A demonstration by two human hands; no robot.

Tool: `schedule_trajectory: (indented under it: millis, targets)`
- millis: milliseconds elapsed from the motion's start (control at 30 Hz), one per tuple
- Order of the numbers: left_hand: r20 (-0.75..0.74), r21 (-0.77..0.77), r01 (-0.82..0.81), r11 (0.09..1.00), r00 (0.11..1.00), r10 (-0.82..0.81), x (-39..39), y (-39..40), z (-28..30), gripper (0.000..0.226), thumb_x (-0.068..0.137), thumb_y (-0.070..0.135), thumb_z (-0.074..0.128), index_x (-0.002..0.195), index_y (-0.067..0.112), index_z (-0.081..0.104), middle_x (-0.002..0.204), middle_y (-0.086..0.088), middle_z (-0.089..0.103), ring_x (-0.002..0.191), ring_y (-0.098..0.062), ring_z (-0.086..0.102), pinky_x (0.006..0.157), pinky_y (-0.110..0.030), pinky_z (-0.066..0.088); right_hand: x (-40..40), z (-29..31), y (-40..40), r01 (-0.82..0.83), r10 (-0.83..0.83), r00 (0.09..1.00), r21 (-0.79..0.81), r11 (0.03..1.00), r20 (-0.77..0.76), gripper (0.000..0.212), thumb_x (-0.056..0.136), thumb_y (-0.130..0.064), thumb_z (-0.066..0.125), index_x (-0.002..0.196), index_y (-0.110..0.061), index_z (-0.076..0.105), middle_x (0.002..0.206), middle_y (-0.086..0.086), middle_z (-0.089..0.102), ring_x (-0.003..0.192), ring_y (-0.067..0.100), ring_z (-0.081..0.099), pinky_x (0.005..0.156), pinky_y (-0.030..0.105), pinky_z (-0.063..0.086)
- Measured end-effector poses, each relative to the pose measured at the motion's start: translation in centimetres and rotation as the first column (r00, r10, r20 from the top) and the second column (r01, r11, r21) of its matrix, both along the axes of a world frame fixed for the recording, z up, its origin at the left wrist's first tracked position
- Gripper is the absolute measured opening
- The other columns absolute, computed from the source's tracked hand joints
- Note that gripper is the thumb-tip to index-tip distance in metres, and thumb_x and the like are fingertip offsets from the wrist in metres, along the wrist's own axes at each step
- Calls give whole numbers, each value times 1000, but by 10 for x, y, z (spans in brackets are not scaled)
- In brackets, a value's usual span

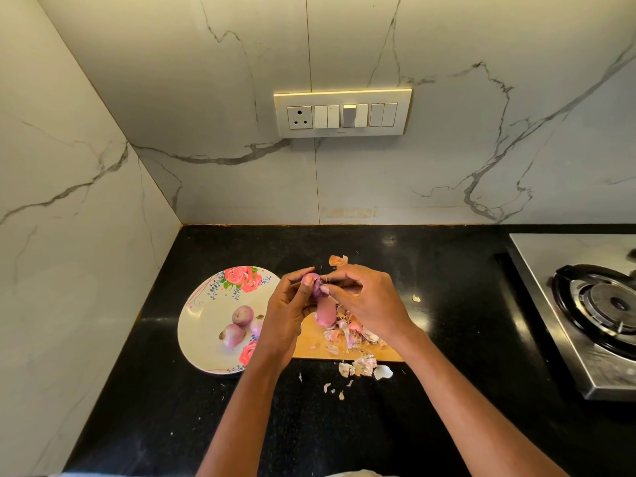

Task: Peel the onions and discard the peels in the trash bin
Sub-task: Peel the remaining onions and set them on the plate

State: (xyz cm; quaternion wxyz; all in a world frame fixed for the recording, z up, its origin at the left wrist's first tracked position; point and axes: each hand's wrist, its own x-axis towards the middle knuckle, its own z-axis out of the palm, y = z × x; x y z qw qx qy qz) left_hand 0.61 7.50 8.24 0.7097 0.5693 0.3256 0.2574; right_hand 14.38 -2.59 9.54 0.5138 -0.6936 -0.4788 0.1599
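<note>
Nearest the camera, two bare forearms reach out over a black counter [344, 442]. Small scraps of onion skin [364, 368] lie on the counter just in front of a wooden cutting board [311, 342], and a bigger heap of peels [351, 333] sits on the board itself, partly under the right wrist. A peeled pinkish onion [326, 315] rests on the board below the hands.

The left hand [289, 311] has its fingers curled round a small purple onion [315, 287], held in the air above the board. The right hand [364, 301] pinches at the top of that same onion with thumb and fingertips, the other fingers loosely bent.

To the left, touching the board's edge, is a white plate [203, 325] with a pink rose pattern. Three small unpeeled onions [237, 327] lie close together on it, one partly hidden by the left hand.

Farther back, one more peel [339, 260] lies on the counter behind the hands. At the right edge stands a steel gas stove [585, 304]. On the marble wall behind is a switch panel [342, 112]
</note>
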Motion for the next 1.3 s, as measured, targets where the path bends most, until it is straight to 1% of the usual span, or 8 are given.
schedule_trajectory:
  millis: [267,400,533,667,833,967,1100,1300]
  targets:
    - [-23,15,24,1000,999,-23,0,-2,-2,39,95,36,58,130,22,62,121,0,70,115,-20,68,100,-41,56,3,-5,-2,43,-43,999,-10,999,22,15,91,-16,75,106,-16,78,97,-7,76,91,3,70,81,19,57]
    - [-15,22,28,999,1000,-28,1,-3,-2,38,94,37,58,129,22,63,118,5,72,116,-20,67,100,-40,56,4,-6,-2,94,-94,995,-19,995,19,13,92,-16,73,105,-14,76,95,-9,74,88,-3,68,77,11,52]
    - [-9,3,25,1000,1000,-25,2,-3,-1,37,94,35,58,128,23,63,114,8,72,117,-21,67,99,-38,57,6,-10,0,157,-159,977,-25,987,-139,12,96,-20,69,107,-17,75,98,-9,74,90,4,72,80,24,60]
    - [16,-38,39,999,999,-39,1,-4,0,39,94,34,58,130,19,60,124,-5,68,114,-21,68,95,-35,57,13,-16,0,217,-224,939,-56,975,-260,14,97,-17,68,109,-17,73,103,-5,75,92,10,73,81,38,63]
    - [31,-104,43,994,999,-40,3,-6,0,34,100,30,55,128,14,59,122,-8,69,109,-22,69,93,-35,56,11,-8,-1,88,-90,907,-26,996,-412,20,98,-20,67,116,-17,73,117,-2,73,107,14,71,86,35,62]
    - [51,-180,12,984,999,-3,2,-3,-3,26,105,24,48,125,14,61,117,-7,72,111,-23,67,101,-40,52,5,-1,-2,-49,26,939,-59,997,-344,23,91,-25,74,114,-24,74,114,-7,74,108,8,69,92,26,57]
    - [46,-164,26,986,999,-19,3,-5,2,39,95,32,56,128,13,61,121,-11,70,108,-21,69,91,-30,58,4,-1,-3,17,-25,958,-29,999,-284,18,88,-21,77,106,-19,78,104,-7,76,100,8,71,87,25,59]
    - [40,-90,37,995,999,-33,1,-5,1,43,91,35,60,130,16,61,129,-11,65,118,-25,65,88,-27,57,-3,-3,0,134,-135,991,-45,990,-26,16,95,-24,70,108,-14,73,100,-7,72,93,3,67,77,10,50]
